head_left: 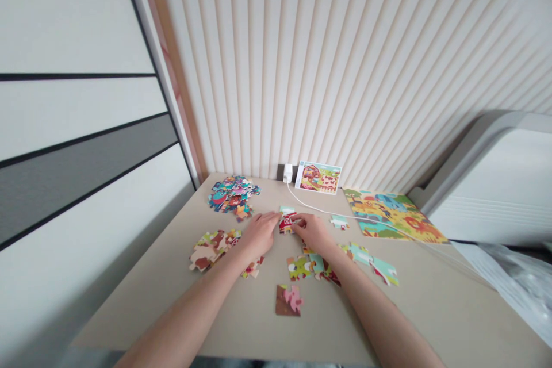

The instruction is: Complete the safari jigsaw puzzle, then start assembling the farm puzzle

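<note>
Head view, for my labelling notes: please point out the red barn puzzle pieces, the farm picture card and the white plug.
Red barn puzzle pieces [287, 223]: head view, on the red wall.
Farm picture card [318, 177]: head view, on its printed middle.
White plug [287, 172]: head view, on its body.

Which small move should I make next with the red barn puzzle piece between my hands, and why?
Probably compare the red barn puzzle piece with the picture card before pressing it: your left hand and right hand are both at it, and the card shows a red barn.
</note>
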`<state>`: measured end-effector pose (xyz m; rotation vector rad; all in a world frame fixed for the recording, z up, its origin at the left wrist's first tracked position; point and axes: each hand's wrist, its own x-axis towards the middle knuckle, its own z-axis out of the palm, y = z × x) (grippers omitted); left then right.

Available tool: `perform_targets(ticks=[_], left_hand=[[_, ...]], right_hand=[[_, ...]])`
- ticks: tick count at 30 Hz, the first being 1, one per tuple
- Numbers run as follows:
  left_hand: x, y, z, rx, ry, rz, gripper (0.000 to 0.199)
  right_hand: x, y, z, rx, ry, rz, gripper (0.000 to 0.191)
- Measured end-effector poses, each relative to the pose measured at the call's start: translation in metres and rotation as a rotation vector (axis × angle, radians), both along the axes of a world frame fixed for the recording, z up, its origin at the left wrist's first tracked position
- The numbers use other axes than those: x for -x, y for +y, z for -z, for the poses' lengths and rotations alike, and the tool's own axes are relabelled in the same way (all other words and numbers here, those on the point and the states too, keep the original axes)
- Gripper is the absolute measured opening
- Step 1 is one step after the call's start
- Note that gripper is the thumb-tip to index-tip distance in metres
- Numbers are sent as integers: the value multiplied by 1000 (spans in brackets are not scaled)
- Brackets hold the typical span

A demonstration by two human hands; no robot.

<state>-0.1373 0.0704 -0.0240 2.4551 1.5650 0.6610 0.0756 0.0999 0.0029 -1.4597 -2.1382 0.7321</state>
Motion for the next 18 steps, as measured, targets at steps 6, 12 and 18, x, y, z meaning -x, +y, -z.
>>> perform_targets(ticks=[6, 12, 18], left_hand=[[-3, -5, -3, 19, -6, 17, 69], [-2, -5, -2, 11, -1, 33, 72], [-3, -4, -1, -2, 4, 49, 74]], right_hand=[[3, -5, -3, -93, -129, 13, 25], [6, -9, -4, -154, -245, 20, 25], [7, -11, -6, -172, -296, -15, 22]])
